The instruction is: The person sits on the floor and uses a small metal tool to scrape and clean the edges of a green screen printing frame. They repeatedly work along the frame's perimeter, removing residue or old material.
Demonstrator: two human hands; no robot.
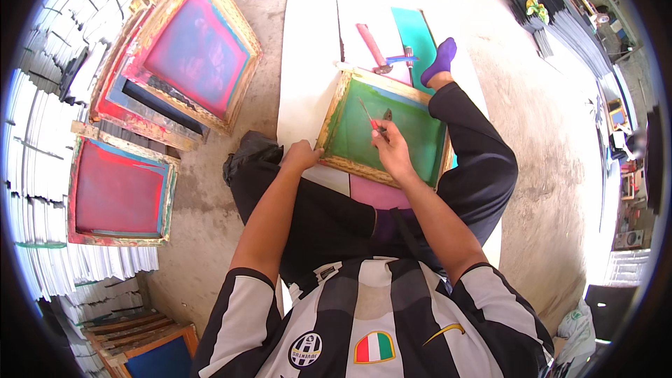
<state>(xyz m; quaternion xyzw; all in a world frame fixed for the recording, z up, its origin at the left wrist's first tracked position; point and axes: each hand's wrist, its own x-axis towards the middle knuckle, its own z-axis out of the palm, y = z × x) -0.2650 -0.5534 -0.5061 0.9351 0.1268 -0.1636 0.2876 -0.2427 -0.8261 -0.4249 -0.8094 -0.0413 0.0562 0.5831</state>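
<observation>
A wooden-framed screen with green mesh (350, 121) lies in front of me between my legs. My left hand (302, 156) is closed on the near left corner of its wooden frame. Over the mesh, my right hand (392, 148) grips a thin-shafted tool with a red handle (374, 124), which looks like a screwdriver; its shaft points up and left. Next to those fingers is a small dark metal piece (388, 115); I cannot tell whether it is held or lies on the mesh. Beyond the frame rest a hammer with a pink-red handle (369, 45) and a blue-handled tool (401, 59).
White boards (306, 49) and a turquoise panel (408, 28) lie under and beyond the frame. My purple-socked foot (441, 59) is beside its far right corner. Paint-stained screens (199, 52) lean at the left, with another red screen (119, 185) nearer, against stacked white sheets (35, 161).
</observation>
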